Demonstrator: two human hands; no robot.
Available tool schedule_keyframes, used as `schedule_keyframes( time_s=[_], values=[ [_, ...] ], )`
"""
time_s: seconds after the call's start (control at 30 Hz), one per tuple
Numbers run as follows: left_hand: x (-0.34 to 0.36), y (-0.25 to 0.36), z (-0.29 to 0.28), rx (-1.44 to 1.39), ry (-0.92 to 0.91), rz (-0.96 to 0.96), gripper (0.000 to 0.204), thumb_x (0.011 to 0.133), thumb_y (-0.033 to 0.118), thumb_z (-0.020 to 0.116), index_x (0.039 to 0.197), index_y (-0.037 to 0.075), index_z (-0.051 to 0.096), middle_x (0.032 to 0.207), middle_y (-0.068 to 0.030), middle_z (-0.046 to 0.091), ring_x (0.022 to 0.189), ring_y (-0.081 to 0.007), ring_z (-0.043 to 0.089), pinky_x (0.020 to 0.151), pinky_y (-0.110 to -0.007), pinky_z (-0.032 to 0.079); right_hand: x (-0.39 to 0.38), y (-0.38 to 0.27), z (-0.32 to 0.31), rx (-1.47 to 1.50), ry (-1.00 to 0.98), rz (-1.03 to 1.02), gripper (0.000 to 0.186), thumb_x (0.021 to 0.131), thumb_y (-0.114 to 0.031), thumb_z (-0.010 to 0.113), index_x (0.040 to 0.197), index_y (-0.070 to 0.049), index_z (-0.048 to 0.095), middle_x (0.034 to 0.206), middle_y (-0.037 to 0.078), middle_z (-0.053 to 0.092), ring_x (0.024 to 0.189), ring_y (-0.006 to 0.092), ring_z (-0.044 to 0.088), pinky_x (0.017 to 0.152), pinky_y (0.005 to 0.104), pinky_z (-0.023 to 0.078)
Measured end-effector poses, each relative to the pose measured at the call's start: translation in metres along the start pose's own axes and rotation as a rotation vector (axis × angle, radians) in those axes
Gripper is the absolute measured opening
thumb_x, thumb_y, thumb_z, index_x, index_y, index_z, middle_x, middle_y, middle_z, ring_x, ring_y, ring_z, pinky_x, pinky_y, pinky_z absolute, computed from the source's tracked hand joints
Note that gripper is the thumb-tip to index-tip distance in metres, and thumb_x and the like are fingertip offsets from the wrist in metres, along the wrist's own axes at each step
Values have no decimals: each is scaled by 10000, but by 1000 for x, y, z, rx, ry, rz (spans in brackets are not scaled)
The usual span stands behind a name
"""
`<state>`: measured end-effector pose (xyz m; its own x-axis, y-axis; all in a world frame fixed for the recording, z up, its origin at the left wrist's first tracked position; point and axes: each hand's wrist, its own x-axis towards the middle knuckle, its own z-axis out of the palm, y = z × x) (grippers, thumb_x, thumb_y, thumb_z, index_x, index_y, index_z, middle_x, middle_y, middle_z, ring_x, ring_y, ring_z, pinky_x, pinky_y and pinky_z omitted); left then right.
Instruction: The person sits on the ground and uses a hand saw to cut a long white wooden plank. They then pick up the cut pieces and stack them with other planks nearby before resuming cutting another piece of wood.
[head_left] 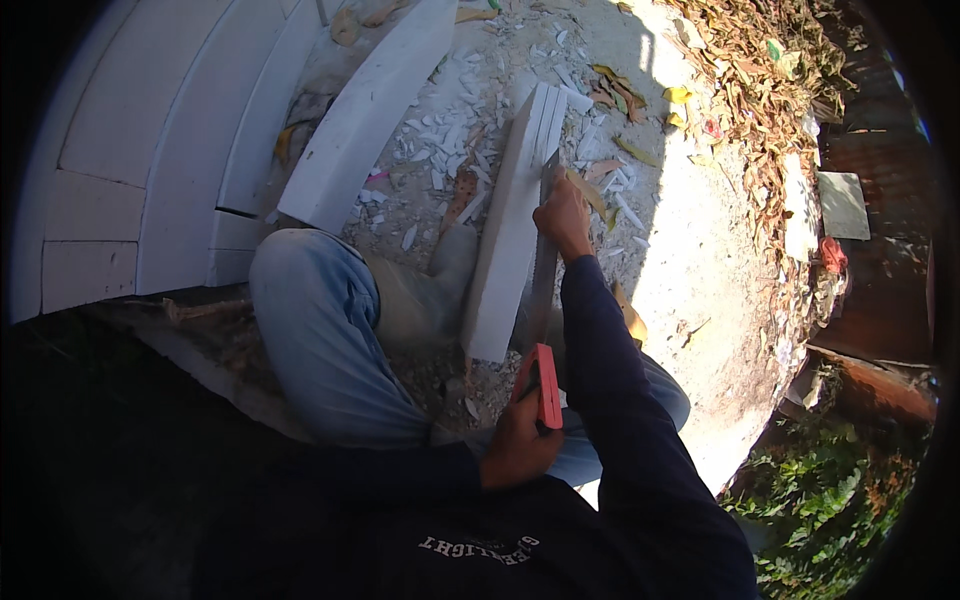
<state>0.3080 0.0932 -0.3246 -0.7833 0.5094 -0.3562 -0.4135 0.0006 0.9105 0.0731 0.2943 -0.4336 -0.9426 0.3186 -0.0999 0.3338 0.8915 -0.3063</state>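
Observation:
A handsaw with a red and black handle point(546, 388) lies lengthwise against the right side of a long white block point(508, 235). My left hand point(520, 445) is wrapped round that handle, close to my body. Farther out, my right hand point(565, 218) is closed on the far end of the saw blade point(541, 290). The block slants away from me between my legs, with narrow parallel lines along its far part. Part of the blade's far end is hidden by my right fingers.
Another large white block point(370, 120) lies to the left, beside a wall of white blocks point(180, 130). White chips point(440, 160) and dry leaves litter the ground. Thicker leaf litter point(755, 130), a grey square slab point(843, 205) and green plants point(820, 500) line the right.

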Motion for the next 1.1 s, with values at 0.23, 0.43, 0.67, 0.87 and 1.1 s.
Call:
schedule_keyframes(
  time_s=[0.23,0.43,0.67,0.87,1.1],
  values=[
    [10,6,-11,262,40,220,530,827,-14,625,1343,-55,513,1333,-316,538,1316,-426,497,1061,-444,422,11,-7,-21,96,101,20,649,754,-13,542,1398,62,500,1024,320,680,984,475,667,901,505,512],
    [89,5,-9,125,50,229,312,821,-39,594,1130,-47,559,988,-219,640,941,-345,662,804,-397,503,96,6,-19,92,154,-20,586,741,-42,574,1309,101,538,1019,311,680,988,467,660,893,498,517],
    [141,11,-9,70,62,283,244,824,-29,584,1064,-42,545,888,-230,625,857,-392,664,746,-407,504,149,24,-2,114,141,-45,427,736,-88,619,1142,39,588,1034,292,684,1024,468,649,903,511,509],
    [158,19,-12,66,33,230,239,834,-15,576,1069,-48,552,941,-245,639,919,-416,668,790,-435,507,168,31,7,117,117,-62,393,738,-116,650,1103,17,588,1082,273,681,1068,465,638,921,511,505],
    [111,40,-10,64,68,41,298,853,25,586,1140,-52,556,1012,-236,650,1015,-386,663,879,-433,498,120,18,5,120,31,-34,363,749,-95,661,1084,22,582,1078,290,674,1082,462,636,940,505,501]
  ],
)
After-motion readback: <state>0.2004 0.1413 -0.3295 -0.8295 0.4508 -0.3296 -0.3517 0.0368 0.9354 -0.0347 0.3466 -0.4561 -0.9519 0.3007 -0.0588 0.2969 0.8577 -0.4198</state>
